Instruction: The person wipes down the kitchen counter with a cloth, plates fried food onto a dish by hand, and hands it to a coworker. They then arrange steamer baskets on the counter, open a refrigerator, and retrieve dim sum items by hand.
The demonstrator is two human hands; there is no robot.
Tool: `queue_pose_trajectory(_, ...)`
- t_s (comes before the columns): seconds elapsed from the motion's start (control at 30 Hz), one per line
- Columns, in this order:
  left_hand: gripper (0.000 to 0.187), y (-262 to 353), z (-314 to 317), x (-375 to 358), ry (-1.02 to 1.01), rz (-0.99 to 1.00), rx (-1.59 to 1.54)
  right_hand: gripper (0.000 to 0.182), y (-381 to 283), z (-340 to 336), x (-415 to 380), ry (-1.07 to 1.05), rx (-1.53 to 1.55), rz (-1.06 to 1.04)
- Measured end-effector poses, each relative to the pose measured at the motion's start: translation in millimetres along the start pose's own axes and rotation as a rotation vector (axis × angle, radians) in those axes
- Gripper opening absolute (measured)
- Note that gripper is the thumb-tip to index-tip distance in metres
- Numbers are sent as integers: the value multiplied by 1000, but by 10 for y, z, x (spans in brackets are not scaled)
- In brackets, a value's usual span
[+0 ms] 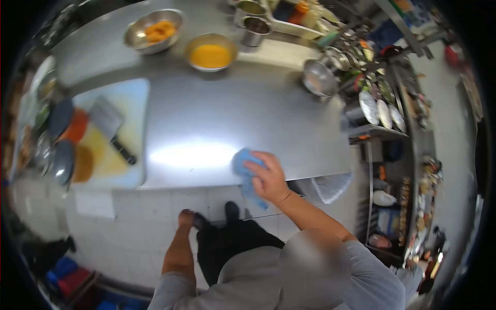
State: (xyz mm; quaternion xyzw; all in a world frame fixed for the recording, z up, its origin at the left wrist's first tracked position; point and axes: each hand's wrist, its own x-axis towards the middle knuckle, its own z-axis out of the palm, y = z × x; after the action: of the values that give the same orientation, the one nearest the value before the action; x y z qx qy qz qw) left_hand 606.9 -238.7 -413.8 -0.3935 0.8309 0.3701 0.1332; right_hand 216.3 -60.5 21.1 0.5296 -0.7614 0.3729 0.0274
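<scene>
My right hand (pixel 268 174) is closed around a blue cloth (pixel 242 161) at the front edge of the steel counter (pixel 222 113). Part of the cloth lies on the metal, and a tail of it hangs over the edge. Beside my leg, away from the counter, my left hand (pixel 186 217) hangs low; its fingers are hidden. To the left, a cleaver (pixel 107 118) with a black handle rests on a white cutting board (pixel 137 98) stained yellow.
Toward the back stand a metal bowl with orange pieces (pixel 160 32) and a bowl of yellow liquid (pixel 211 56). Two containers, one orange (pixel 77 126) and one amber (pixel 82 163), are on the board's left side. A metal pot (pixel 319 78) sits at the right; a plastic-lined bin (pixel 333 187) is below.
</scene>
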Motion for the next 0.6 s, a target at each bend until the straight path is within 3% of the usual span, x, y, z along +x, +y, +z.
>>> queue_pose_trajectory(0.03, 28, 186, -81, 216, 8, -343, -265, 46, 186, -127, -64, 1, -63, 21)
queue_pose_trajectory(0.07, 31, -239, 61, 586, -101, 328, 418, 49, 332, -220, -121, 9, -162, 106)
queue_pose_trajectory(0.13, 24, -567, 505, 1281, -42, 506, 633, 53, 586, -245, -121, 27, -300, 183)
queue_pose_trajectory(0.2, 23, -367, 534, 1689, -149, 89, 199, 60, 597, -179, -206, -82, -349, 148)
queue_pose_trajectory(0.27, 23, -201, 719, 2171, -129, -173, -132, 56, 606, -174, -204, -86, -390, 176)
queue_pose_trajectory(0.43, 23, -72, 1170, 2830, -50, -430, -613, 55, 664, -164, -228, -131, -361, 174)
queue_pose_trajectory(0.6, 23, -8, 1318, 2977, 15, -550, -918, 56, 621, -155, -182, -159, -379, 168)
